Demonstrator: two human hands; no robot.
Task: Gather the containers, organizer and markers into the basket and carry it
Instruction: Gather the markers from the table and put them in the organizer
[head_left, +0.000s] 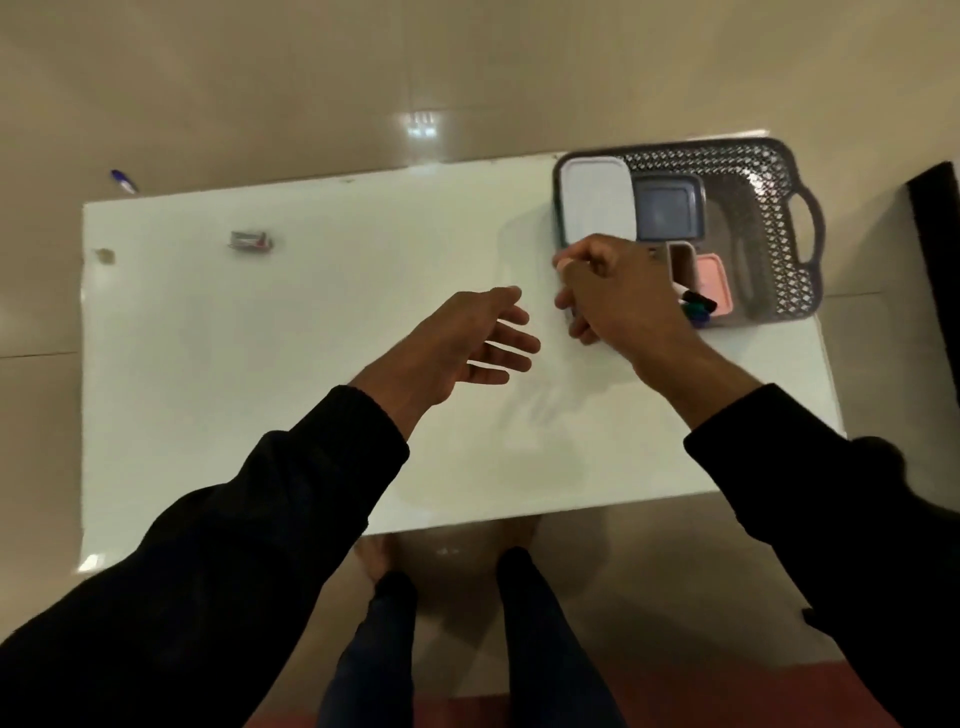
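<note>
Basket (769, 171): grey lattice, upper right of frame, on white table (260, 364).
Contents: white-lidded container (597, 200), grey-lidded container (667, 208), pink organizer (711, 280), markers (698, 306).
Right hand (618, 291): at the basket's near-left corner, fingers curled; whether it grips anything cannot be told.
Left hand (467, 343): just left of right hand, over the table, fingers spread, holding nothing.
Upper left: small wrapper (251, 241) on table; pen (123, 181) on floor.

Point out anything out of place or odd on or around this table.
A blue-capped pen lies on the floor beyond the table's far left corner, away from the basket. A small silvery item and a tiny round object sit loose on the table's left side.
</note>
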